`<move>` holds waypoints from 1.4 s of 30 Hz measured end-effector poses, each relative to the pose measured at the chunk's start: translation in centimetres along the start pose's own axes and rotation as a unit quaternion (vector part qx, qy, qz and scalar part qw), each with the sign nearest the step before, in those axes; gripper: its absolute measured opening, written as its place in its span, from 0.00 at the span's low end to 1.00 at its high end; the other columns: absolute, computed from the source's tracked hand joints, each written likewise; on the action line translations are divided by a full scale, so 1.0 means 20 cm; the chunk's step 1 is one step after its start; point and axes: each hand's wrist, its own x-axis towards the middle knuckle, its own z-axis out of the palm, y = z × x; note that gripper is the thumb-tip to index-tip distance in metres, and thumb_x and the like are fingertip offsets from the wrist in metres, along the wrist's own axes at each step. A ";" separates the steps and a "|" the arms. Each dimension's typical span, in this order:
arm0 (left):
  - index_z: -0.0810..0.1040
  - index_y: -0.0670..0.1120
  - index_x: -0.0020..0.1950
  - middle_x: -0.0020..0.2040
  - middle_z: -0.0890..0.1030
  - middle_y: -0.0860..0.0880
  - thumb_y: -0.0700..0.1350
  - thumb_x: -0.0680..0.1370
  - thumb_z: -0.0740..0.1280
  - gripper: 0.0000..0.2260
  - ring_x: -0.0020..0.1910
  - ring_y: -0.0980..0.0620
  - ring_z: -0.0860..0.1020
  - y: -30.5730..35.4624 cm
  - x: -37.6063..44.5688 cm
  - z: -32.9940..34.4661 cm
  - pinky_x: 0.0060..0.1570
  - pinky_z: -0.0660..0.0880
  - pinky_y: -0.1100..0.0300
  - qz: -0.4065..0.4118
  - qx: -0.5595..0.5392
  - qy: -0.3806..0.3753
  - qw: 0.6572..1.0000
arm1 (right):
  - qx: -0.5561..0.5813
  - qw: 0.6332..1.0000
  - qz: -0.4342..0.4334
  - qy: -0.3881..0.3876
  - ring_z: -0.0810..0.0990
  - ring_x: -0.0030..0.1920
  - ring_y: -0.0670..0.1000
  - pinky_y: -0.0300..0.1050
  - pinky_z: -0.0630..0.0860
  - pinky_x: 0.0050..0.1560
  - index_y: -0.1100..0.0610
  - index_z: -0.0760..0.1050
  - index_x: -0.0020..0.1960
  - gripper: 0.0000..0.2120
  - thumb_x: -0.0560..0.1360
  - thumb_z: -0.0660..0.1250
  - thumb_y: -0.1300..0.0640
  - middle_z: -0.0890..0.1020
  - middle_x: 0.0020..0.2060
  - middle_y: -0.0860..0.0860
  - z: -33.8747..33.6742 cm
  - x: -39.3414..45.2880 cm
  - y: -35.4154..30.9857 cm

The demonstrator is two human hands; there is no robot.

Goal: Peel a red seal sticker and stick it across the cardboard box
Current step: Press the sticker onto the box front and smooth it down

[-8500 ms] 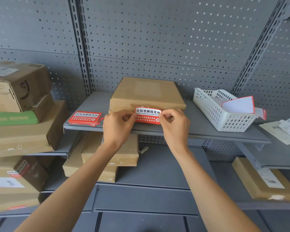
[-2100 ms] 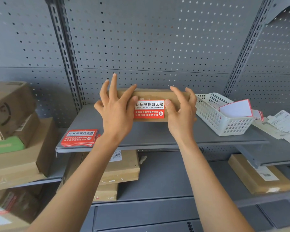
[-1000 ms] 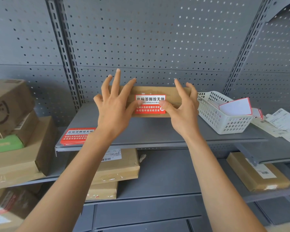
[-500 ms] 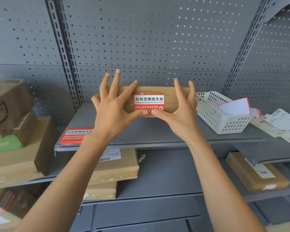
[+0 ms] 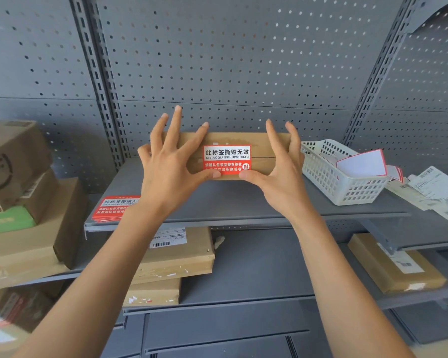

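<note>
Sticker (image 5: 226, 159): thin, light and limp film. It lies on the front face of the box, between your two hands, spanning the horizontal seam. Its adhesive probably grips on contact, so press it down and do not lift it again.
Box (image 5: 259, 148): flat brown cardboard, stiff at the edges, likely light enough to slide backward on the shelf (image 5: 256, 202) when you push. Brace it at the top edge and both ends.
Left hand (image 5: 171, 164): fingers spread wide, holding nothing. The fingers rest along the top edge of the box left of the sticker; the thumb tip presses the sticker's lower left corner.
Right hand (image 5: 279, 171): fingers spread wide, holding nothing. The fingers hook over the top edge right of the sticker; the thumb tip presses the lower right corner.
Lower edge of sticker: partly hidden behind your thumbs, so you cannot tell whether it is fully seated.
Spare stickers (image 5: 115, 206): a stack below and left of your left wrist.
Basket (image 5: 339, 177): just right of your right fingers.
</note>
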 end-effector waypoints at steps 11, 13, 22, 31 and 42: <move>0.69 0.57 0.78 0.84 0.57 0.46 0.54 0.74 0.76 0.33 0.81 0.41 0.56 -0.09 -0.04 -0.01 0.64 0.63 0.38 0.037 -0.020 -0.020 0.999 | 0.051 0.998 -0.009 -0.027 0.53 0.74 0.41 0.40 0.52 0.73 0.41 0.60 0.80 0.43 0.72 0.77 0.57 0.52 0.81 0.45 -0.02 -0.02 0.06; 0.69 0.57 0.78 0.84 0.58 0.46 0.52 0.75 0.76 0.32 0.81 0.41 0.57 -0.10 -0.05 0.00 0.64 0.63 0.39 0.039 -0.020 -0.026 0.999 | 0.054 0.998 -0.011 -0.031 0.53 0.74 0.40 0.40 0.52 0.73 0.41 0.59 0.80 0.43 0.73 0.77 0.57 0.52 0.81 0.45 -0.01 -0.03 0.06; 0.68 0.54 0.79 0.83 0.59 0.44 0.45 0.78 0.73 0.30 0.80 0.37 0.57 -0.11 -0.09 0.02 0.60 0.65 0.36 0.058 0.003 -0.036 0.998 | 0.035 0.998 -0.005 -0.057 0.51 0.79 0.44 0.42 0.54 0.76 0.44 0.58 0.81 0.39 0.77 0.70 0.64 0.48 0.82 0.48 0.00 -0.07 0.08; 0.67 0.53 0.79 0.84 0.57 0.44 0.34 0.77 0.69 0.33 0.81 0.36 0.54 -0.08 -0.15 0.01 0.61 0.64 0.35 0.045 0.009 -0.048 0.998 | 0.014 0.998 0.000 -0.062 0.54 0.80 0.51 0.48 0.56 0.78 0.44 0.57 0.81 0.39 0.78 0.63 0.72 0.49 0.82 0.49 0.01 -0.13 0.08; 0.70 0.55 0.78 0.84 0.58 0.47 0.57 0.72 0.77 0.36 0.82 0.40 0.54 -0.04 -0.16 0.01 0.65 0.63 0.38 0.000 0.001 -0.039 0.999 | -0.015 1.000 0.012 -0.014 0.53 0.80 0.54 0.58 0.57 0.78 0.42 0.54 0.82 0.51 0.68 0.80 0.51 0.46 0.82 0.50 0.08 -0.15 0.04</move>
